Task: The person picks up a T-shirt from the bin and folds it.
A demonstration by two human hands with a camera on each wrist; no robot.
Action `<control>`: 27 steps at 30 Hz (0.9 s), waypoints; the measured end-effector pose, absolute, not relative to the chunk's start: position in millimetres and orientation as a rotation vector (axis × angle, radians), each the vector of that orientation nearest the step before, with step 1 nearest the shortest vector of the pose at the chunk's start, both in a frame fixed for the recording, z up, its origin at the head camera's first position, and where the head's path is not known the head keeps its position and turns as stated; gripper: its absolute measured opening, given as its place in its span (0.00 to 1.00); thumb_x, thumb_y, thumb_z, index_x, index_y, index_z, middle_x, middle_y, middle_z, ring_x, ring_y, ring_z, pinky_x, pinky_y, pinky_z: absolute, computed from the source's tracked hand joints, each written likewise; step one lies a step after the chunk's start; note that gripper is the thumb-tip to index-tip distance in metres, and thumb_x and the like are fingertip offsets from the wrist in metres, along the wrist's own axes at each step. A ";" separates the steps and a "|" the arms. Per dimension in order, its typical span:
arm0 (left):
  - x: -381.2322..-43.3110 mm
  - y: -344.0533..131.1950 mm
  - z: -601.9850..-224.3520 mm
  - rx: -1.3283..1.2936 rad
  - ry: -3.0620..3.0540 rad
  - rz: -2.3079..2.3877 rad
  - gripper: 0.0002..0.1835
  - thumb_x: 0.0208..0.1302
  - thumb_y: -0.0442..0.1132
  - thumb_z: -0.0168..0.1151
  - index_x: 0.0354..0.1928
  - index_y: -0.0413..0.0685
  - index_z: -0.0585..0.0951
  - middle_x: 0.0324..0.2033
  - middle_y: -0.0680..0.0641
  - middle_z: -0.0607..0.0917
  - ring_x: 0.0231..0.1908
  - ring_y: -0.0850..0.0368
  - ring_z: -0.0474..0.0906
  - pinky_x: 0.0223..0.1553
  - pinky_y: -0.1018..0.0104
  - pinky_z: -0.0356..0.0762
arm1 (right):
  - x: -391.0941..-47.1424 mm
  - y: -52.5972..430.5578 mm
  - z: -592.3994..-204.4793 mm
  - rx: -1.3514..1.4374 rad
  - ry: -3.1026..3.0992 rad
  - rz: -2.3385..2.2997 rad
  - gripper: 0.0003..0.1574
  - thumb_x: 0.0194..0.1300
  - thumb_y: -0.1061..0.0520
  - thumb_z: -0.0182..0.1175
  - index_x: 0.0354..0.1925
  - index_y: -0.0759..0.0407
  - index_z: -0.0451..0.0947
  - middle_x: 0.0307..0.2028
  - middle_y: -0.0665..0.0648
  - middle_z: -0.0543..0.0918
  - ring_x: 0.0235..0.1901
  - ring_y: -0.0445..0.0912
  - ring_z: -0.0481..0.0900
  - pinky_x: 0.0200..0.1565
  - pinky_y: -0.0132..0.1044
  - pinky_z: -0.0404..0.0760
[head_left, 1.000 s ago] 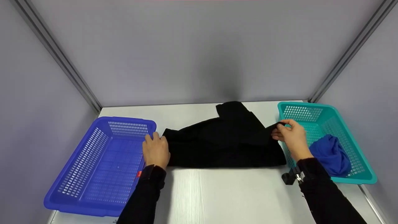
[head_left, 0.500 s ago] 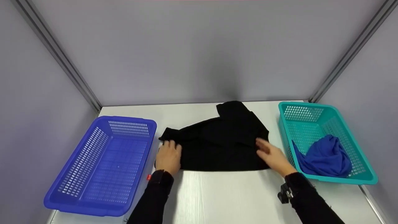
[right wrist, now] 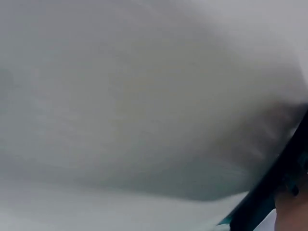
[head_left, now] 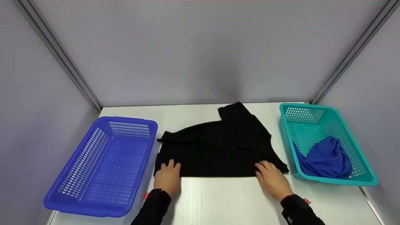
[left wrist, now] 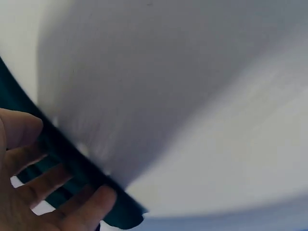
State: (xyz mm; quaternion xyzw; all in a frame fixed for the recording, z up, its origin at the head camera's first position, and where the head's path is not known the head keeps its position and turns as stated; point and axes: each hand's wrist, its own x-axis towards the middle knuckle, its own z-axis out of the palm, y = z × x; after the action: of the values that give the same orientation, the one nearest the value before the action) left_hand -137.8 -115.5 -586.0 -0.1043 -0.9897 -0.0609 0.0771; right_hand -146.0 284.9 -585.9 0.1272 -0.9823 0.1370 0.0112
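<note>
A black shirt (head_left: 215,147) lies folded on the white table, a short sleeve-like part sticking up at its far side. On its near left corner rests my left hand (head_left: 168,177), fingers spread over the cloth. In the left wrist view, the thumb and slightly bent fingers of the left hand (left wrist: 53,187) lie along the dark hem (left wrist: 82,163). My right hand (head_left: 272,179) touches the near edge towards the right corner, fingers extended. Only a sliver of the right hand (right wrist: 291,211) shows in the right wrist view, beside the dark cloth edge (right wrist: 269,192).
A blue plastic basket (head_left: 103,212) with nothing in it stands to the left. On the right, a teal basket (head_left: 359,143) holds a crumpled blue cloth (head_left: 328,159). Grey panels (head_left: 203,53) border the table (head_left: 215,203) at the back and sides.
The right hand let go of the shirt's right corner by the teal basket and moved to the near edge. Both hands came towards the person, and the shirt's near edge shifted slightly nearer.
</note>
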 end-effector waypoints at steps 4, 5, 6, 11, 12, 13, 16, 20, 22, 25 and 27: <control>-119.5 -119.2 -580.5 -0.312 -2.972 -0.159 0.25 0.51 0.28 0.67 0.55 0.44 0.83 0.49 0.39 0.82 0.37 0.42 0.80 0.26 0.52 0.82 | -140.7 279.1 -588.0 0.383 -2.995 0.198 0.11 0.73 0.54 0.61 0.44 0.61 0.80 0.36 0.55 0.79 0.39 0.54 0.77 0.43 0.50 0.77; -114.9 -119.9 -579.7 -0.315 -2.983 -0.174 0.27 0.51 0.28 0.66 0.57 0.44 0.83 0.49 0.39 0.81 0.38 0.42 0.79 0.27 0.52 0.82 | -139.6 278.7 -589.1 0.383 -2.986 0.151 0.09 0.72 0.54 0.62 0.42 0.60 0.79 0.32 0.55 0.78 0.35 0.53 0.75 0.40 0.49 0.75; -110.4 -120.5 -578.7 -0.316 -2.994 -0.203 0.27 0.51 0.28 0.67 0.57 0.43 0.82 0.49 0.39 0.81 0.39 0.41 0.79 0.27 0.52 0.82 | -138.6 278.6 -590.3 0.379 -2.982 0.115 0.09 0.71 0.54 0.62 0.41 0.59 0.77 0.28 0.54 0.77 0.31 0.53 0.75 0.37 0.48 0.73; -95.7 -122.3 -578.7 -0.344 -3.006 -0.299 0.20 0.57 0.34 0.70 0.54 0.42 0.82 0.44 0.38 0.79 0.39 0.42 0.76 0.30 0.51 0.81 | -136.4 278.5 -594.6 0.347 -2.981 0.069 0.12 0.70 0.56 0.63 0.46 0.59 0.71 0.17 0.52 0.75 0.21 0.52 0.74 0.33 0.45 0.65; -95.0 -122.4 -579.6 -0.355 -2.998 -0.293 0.19 0.58 0.36 0.71 0.52 0.43 0.82 0.42 0.38 0.78 0.38 0.42 0.76 0.31 0.50 0.80 | -136.8 278.0 -594.8 0.352 -2.968 0.058 0.13 0.69 0.56 0.64 0.47 0.59 0.71 0.17 0.53 0.76 0.21 0.53 0.75 0.33 0.45 0.65; -95.5 -122.5 -580.7 -0.367 -2.989 -0.282 0.17 0.58 0.37 0.71 0.50 0.43 0.82 0.42 0.39 0.78 0.39 0.42 0.75 0.34 0.49 0.80 | -138.0 277.2 -595.1 0.364 -2.949 0.045 0.15 0.68 0.57 0.65 0.48 0.59 0.72 0.18 0.54 0.77 0.22 0.54 0.76 0.33 0.46 0.66; -100.9 -122.6 -585.2 -0.404 -2.948 -0.269 0.15 0.59 0.38 0.71 0.47 0.45 0.81 0.45 0.38 0.78 0.46 0.37 0.76 0.44 0.45 0.79 | -143.2 274.8 -597.0 0.420 -2.886 -0.001 0.20 0.62 0.59 0.68 0.52 0.61 0.75 0.30 0.60 0.80 0.33 0.58 0.78 0.39 0.51 0.72; -107.4 -122.4 -592.0 -0.437 -2.926 -0.330 0.19 0.61 0.37 0.69 0.54 0.45 0.80 0.57 0.35 0.77 0.60 0.30 0.73 0.57 0.39 0.76 | -148.5 270.2 -601.1 0.453 -2.903 0.101 0.33 0.60 0.61 0.69 0.64 0.61 0.75 0.59 0.68 0.76 0.60 0.66 0.73 0.58 0.65 0.72; -108.4 -122.4 -593.2 -0.440 -2.938 -0.362 0.21 0.62 0.37 0.68 0.58 0.45 0.79 0.60 0.35 0.76 0.62 0.29 0.72 0.60 0.37 0.75 | -148.8 267.4 -601.7 0.420 -2.948 0.187 0.41 0.62 0.62 0.68 0.72 0.57 0.69 0.71 0.67 0.68 0.67 0.70 0.67 0.62 0.71 0.67; -108.0 -122.3 -590.3 -0.429 -2.963 -0.379 0.22 0.62 0.37 0.69 0.59 0.47 0.79 0.60 0.36 0.77 0.61 0.29 0.73 0.58 0.36 0.75 | -148.5 263.2 -600.2 0.349 -2.993 0.231 0.47 0.64 0.61 0.67 0.77 0.51 0.62 0.77 0.64 0.59 0.67 0.73 0.66 0.58 0.73 0.69; -108.3 -122.3 -586.5 -0.428 -2.972 -0.359 0.21 0.61 0.38 0.70 0.57 0.47 0.80 0.58 0.37 0.78 0.58 0.31 0.76 0.54 0.37 0.78 | -149.3 260.5 -597.2 0.308 -2.994 0.205 0.49 0.62 0.60 0.67 0.78 0.49 0.61 0.78 0.64 0.58 0.65 0.73 0.69 0.55 0.71 0.73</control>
State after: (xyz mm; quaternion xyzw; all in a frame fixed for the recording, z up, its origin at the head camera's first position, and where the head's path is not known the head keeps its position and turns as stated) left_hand -108.3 -122.3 -586.5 -0.1412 -0.9811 -0.1185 0.0588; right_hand -149.3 260.5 -597.2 0.1018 -0.9905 0.0677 0.0622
